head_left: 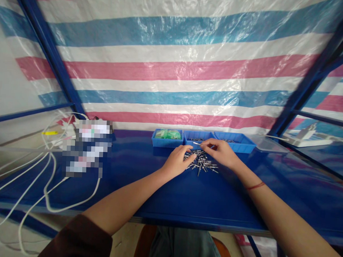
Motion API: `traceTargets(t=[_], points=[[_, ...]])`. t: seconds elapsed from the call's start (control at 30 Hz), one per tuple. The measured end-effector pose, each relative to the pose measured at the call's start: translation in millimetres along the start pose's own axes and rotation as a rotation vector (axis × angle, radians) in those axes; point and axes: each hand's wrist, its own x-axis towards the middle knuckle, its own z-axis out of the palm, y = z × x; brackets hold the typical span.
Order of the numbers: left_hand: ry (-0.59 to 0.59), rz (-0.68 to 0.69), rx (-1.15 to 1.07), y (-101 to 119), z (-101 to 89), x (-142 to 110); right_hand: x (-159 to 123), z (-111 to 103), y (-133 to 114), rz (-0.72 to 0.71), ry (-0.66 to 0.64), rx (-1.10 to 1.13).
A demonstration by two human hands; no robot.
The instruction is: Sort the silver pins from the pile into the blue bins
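A pile of thin, silvery, pin-like metal pieces [201,163] with dark parts lies on the blue tabletop [180,200]. Over its left edge rests my left hand [177,160], thumb and fingers apart; nothing shows in its grasp. Between the thumb and fingertips of my right hand [219,152] is one slim metal piece [197,144], held just above the pile. Behind my hands stand three blue bins in a row. The left bin [167,143] contains green and clear plastic packets. A few thin metal pieces show in the middle bin [192,135] and the right bin [244,146].
White cables [50,176] and a blurred-out cluster of items [89,148] occupy the left side. A clear plastic lid [269,144] lies right of the bins. A white power strip [308,139] sits at far right. A striped plastic sheet [176,76] hangs behind.
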Motion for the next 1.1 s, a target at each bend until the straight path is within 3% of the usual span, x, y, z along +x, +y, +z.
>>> traceTargets(t=[0.1,0.17,0.27,0.4,0.47,0.6,0.7,0.8,0.93,1.1], points=[[-0.097,0.044,0.074,0.8,0.3,-2.9,3.5,-14.6,23.1,0.124,0.278,-0.244],[-0.172,0.081,0.117,1.0,0.3,-4.3,4.1,-24.7,41.1,0.218,0.384,-0.408],[-0.251,0.108,0.164,-0.8,1.3,-4.9,3.6,-34.8,63.9,0.302,0.369,-0.581],[-0.267,0.123,0.174,-5.3,3.9,-3.9,4.2,-35.8,67.2,0.23,0.386,-0.671],[-0.253,0.123,0.162,-6.6,4.7,-3.3,4.6,-32.1,55.2,0.148,0.318,-0.601],[-0.205,0.13,0.148,-6.3,4.7,-2.7,1.1,-18.5,20.0,-0.034,-0.12,-0.289],[-0.148,0.112,0.134,-4.4,3.3,-2.2,-3.9,-6.7,0.0,-0.105,-0.341,-0.1],[-0.101,0.054,0.121,-1.7,1.3,-1.0,-6.9,1.9,-8.7,-0.104,-0.367,-0.015],[-0.077,-0.024,0.079,0.7,-1.0,1.5,-6.6,6.4,-11.1,-0.055,-0.274,0.036],[-0.026,-0.023,-0.039,0.3,-2.6,3.2,-6.1,7.3,-12.5,0.001,-0.205,0.13]])
